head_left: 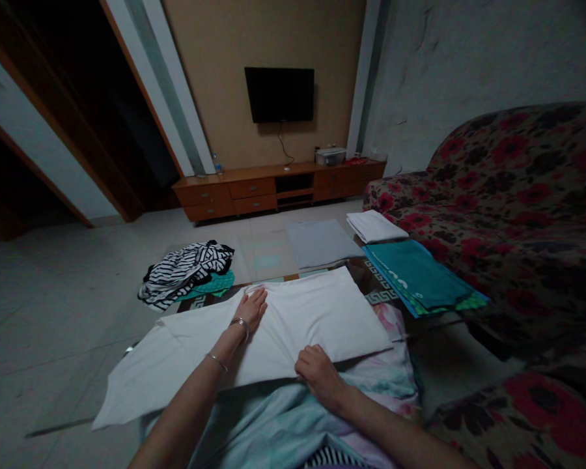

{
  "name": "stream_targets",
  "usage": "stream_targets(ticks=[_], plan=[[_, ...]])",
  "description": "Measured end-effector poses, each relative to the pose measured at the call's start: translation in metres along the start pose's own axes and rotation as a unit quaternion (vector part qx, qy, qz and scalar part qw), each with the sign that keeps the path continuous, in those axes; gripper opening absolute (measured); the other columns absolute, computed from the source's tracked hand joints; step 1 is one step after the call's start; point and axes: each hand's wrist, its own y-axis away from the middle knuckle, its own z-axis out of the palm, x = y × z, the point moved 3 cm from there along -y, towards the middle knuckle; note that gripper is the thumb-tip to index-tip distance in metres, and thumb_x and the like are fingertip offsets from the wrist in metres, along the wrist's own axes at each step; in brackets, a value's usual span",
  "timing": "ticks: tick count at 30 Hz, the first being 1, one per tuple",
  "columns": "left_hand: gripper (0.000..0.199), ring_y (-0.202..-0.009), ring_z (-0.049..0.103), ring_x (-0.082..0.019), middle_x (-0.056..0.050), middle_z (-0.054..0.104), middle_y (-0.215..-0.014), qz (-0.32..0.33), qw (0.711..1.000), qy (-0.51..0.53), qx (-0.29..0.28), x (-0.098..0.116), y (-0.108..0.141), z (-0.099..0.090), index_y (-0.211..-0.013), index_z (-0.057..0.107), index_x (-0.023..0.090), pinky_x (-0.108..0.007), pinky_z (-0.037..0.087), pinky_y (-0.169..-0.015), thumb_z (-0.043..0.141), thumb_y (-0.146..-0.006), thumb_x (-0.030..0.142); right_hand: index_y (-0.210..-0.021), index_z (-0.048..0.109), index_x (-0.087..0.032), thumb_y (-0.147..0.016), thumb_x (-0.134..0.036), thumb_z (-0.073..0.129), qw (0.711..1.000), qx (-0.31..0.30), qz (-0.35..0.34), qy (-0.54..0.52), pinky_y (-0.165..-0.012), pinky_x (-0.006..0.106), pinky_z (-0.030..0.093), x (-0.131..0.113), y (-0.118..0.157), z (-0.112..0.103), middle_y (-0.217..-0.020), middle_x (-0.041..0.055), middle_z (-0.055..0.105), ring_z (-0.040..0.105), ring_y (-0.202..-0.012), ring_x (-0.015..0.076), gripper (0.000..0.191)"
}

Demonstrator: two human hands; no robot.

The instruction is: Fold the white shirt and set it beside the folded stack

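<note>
A white cloth lies folded over on a glass-topped table, with a loose flap spreading to the lower left. My left hand rests flat on its far edge, a thin bangle or two on the wrist. My right hand has its fingers curled over the cloth's near fold. A pale teal and pink cloth lies bunched under and nearest my forearms.
Folded white, grey and teal textiles lie on the table beyond. Striped black-and-white clothing sits at the left. A red floral sofa borders the right; a wooden TV cabinet stands ahead.
</note>
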Motion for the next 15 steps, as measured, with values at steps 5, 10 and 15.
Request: stream_targets(ticks=[5, 10, 15], plan=[[0.047, -0.138, 0.031, -0.021, -0.009, 0.037, -0.148, 0.008, 1.0, -0.009, 0.006, 0.003, 0.004, -0.004, -0.139, 0.043, 0.019, -0.044, 0.024, -0.112, 0.031, -0.095, 0.033, -0.085, 0.062, -0.02, -0.086, -0.033, 0.061, 0.999, -0.028, 0.007, -0.032, -0.076, 0.03, 0.031, 0.002, -0.004, -0.012, -0.087, 0.0012, 0.061, 0.05, -0.088, 0.0168, 0.013], [0.05, -0.139, 0.03, -0.021, -0.009, 0.035, -0.149, 0.023, 0.999, -0.018, 0.011, 0.005, 0.011, -0.008, -0.139, 0.043, 0.019, -0.044, 0.023, -0.112, 0.029, -0.096, 0.039, -0.099, 0.064, -0.021, -0.088, -0.025, 0.057, 0.989, 0.071, 0.127, -0.037, -0.084, 0.031, 0.038, 0.058, -0.007, -0.04, -0.1, 0.0035, 0.063, 0.053, -0.097, 0.0177, 0.013], [0.06, -0.141, 0.022, -0.027, -0.011, 0.027, -0.153, 0.033, 0.998, -0.046, 0.0, -0.002, 0.017, -0.008, -0.142, 0.039, 0.018, -0.045, 0.019, -0.113, 0.034, -0.092, 0.05, -0.123, 0.057, -0.021, -0.091, -0.025, 0.049, 0.97, 0.104, 0.199, 0.095, -0.102, 0.039, 0.033, 0.133, 0.027, -0.049, -0.13, 0.0096, 0.054, 0.044, -0.122, 0.0228, 0.033]])
